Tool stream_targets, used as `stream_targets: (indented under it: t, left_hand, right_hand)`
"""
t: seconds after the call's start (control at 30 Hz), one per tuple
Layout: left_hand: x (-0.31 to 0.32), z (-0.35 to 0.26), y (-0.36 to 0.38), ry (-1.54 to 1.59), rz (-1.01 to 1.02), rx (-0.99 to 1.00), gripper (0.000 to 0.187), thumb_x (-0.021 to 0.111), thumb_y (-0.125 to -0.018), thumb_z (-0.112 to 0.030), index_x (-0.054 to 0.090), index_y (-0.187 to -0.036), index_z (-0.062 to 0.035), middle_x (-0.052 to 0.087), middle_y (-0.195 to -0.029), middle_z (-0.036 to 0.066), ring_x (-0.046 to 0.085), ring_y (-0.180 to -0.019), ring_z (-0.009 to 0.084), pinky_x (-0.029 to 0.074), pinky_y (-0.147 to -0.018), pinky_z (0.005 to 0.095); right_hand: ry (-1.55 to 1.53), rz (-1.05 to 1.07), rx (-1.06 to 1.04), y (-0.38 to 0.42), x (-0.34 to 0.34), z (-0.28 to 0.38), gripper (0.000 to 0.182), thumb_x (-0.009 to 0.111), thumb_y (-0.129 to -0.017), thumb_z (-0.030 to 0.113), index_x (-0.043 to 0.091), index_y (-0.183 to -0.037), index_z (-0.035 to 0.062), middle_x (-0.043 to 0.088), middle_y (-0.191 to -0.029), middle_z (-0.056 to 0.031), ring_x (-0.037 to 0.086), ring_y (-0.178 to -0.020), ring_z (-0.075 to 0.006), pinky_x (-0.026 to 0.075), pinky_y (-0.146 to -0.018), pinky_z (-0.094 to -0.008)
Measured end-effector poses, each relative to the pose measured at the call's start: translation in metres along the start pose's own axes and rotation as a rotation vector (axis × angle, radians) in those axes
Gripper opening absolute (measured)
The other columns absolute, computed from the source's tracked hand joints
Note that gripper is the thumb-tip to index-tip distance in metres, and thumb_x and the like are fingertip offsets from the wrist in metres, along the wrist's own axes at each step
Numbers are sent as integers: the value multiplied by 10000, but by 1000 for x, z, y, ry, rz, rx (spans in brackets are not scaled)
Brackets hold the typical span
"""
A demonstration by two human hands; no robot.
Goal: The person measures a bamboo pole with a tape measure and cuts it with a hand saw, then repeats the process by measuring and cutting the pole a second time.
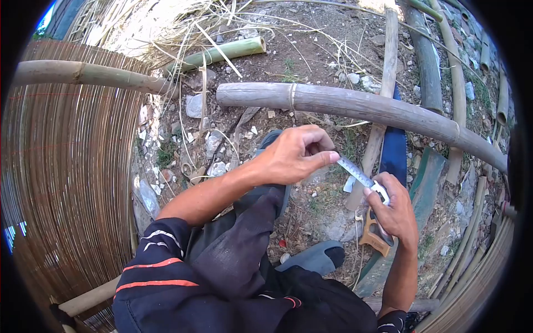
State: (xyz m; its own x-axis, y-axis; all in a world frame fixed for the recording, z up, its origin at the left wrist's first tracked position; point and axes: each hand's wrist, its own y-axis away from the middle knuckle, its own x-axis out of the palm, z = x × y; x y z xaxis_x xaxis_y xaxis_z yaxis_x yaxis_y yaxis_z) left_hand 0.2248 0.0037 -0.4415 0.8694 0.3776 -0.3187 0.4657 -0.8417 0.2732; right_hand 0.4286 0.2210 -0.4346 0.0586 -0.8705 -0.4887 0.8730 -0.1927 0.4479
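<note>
A short length of the measuring tape's blade [355, 171] stretches between my two hands, over the ground. My left hand [300, 155] pinches the blade's free end between thumb and finger. In my right hand [393, 206] is the white tape measure case [381, 192], with the fingers wrapped round it. Below the right hand lies a saw with a wooden handle [375, 238]; its dark blue blade [394, 150] runs up under a thick bamboo pole [333, 100]. That pole lies across the view, just beyond my hands.
A bamboo slat screen [72, 166] stands at the left, with a pole [100, 75] along it. More poles [425, 61] and a wooden plank [390, 55] lie at the right. A green bamboo piece [239, 50] rests by dry strips at the top. Stones dot the ground.
</note>
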Motion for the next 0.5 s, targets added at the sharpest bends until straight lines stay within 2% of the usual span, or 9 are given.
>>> stream_targets:
  t: [0.07, 0.1, 0.13, 0.2, 0.23, 0.27, 0.33, 0.4, 0.5]
  left_hand:
    - [-54, 0, 13, 132, -219, -165, 258, 735, -1039, -236, 693, -1123, 4, 707, -957, 56, 699, -830, 106, 574, -687, 267]
    - [-85, 17, 18, 160, -382, -119, 246, 709, -1055, -230, 694, -1129, 5, 720, -964, 78, 702, -799, 112, 571, -681, 270]
    - [-117, 27, 25, 103, -524, -169, 235, 696, -1062, -233, 701, -1138, -11, 733, -994, 83, 708, -815, 120, 567, -681, 262]
    - [-176, 76, 36, 198, -707, -205, 226, 713, -1049, -211, 715, -1139, -4, 736, -950, 56, 708, -833, 130, 582, -665, 269]
    - [-194, 99, 38, 198, -708, -198, 226, 713, -1049, -211, 715, -1139, -4, 736, -950, 56, 708, -833, 130, 582, -665, 269]
    - [-208, 122, 40, 224, -767, -286, 241, 706, -1054, -230, 713, -1152, -11, 742, -994, 62, 714, -881, 146, 579, -699, 283]
    - [-220, 162, 38, 255, -828, -376, 255, 699, -1058, -250, 711, -1166, -19, 749, -1038, 68, 720, -929, 163, 576, -733, 296]
    - [-218, 184, 34, 194, -785, -530, 277, 703, -1055, -264, 715, -1193, -24, 755, -1067, 75, 721, -955, 178, 581, -750, 314]
    - [-208, 193, 30, 228, -806, -537, 325, 711, -1049, -268, 708, -1226, 5, 759, -1096, 99, 726, -934, 188, 603, -769, 326]
  right_hand:
    - [54, -147, -26, 6, -21, -13, 252, 685, -977, 198, 679, -1166, 32, 678, -1021, -191, 663, -929, -374, 508, -841, -459]
    - [109, -176, -21, 7, -35, -26, 233, 679, -976, 195, 674, -1135, 25, 679, -1004, -191, 660, -915, -366, 507, -824, -452]
    - [166, -205, -15, 6, -52, -39, 217, 674, -975, 192, 670, -1105, 17, 680, -987, -190, 656, -900, -359, 505, -807, -444]
    - [297, -74, 282, -2, -107, -37, 235, 677, -982, 208, 643, -1064, -9, 670, -922, -191, 632, -842, -336, 504, -800, -419]
    - [322, -118, 282, -6, -126, -43, 248, 679, -987, 225, 640, -1051, -12, 653, -877, -194, 613, -816, -329, 502, -811, -415]
    - [346, -160, 282, -11, -142, -53, 263, 681, -993, 241, 637, -1037, -15, 636, -832, -197, 595, -791, -322, 501, -821, -412]
    - [499, -228, 111, -22, -172, -85, 301, 691, -1000, 273, 638, -1019, -22, 642, -815, -196, 597, -782, -336, 498, -841, -430]
    - [528, -198, 185, -36, -185, -76, 319, 689, -1007, 294, 658, -1027, -23, 682, -884, -215, 646, -856, -363, 497, -879, -455]
    - [641, -274, 208, -48, -189, -80, 348, 677, -1013, 341, 715, -1085, 3, 732, -1015, -250, 697, -1030, -426, 504, -938, -478]
